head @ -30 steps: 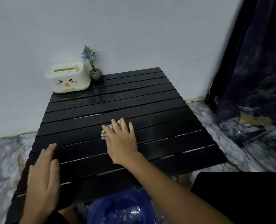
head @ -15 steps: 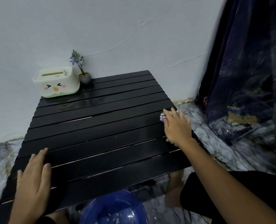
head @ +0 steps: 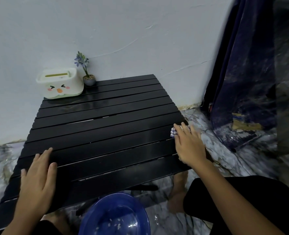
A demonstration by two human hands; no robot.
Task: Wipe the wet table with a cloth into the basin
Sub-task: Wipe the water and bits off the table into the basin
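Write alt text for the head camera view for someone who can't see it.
A person's right hand presses a checked cloth at the right edge of a black slatted table, while the left hand lies flat near its front left. A blue basin sits below the front edge; a tissue box and small potted flower stand at the back.

Checked cloth [head: 174,132] at black table [head: 96,126] right edge.

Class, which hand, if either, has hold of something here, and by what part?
The right hand presses the cloth flat from above at the table's right edge; no grip. The left hand rests flat, holding nothing.
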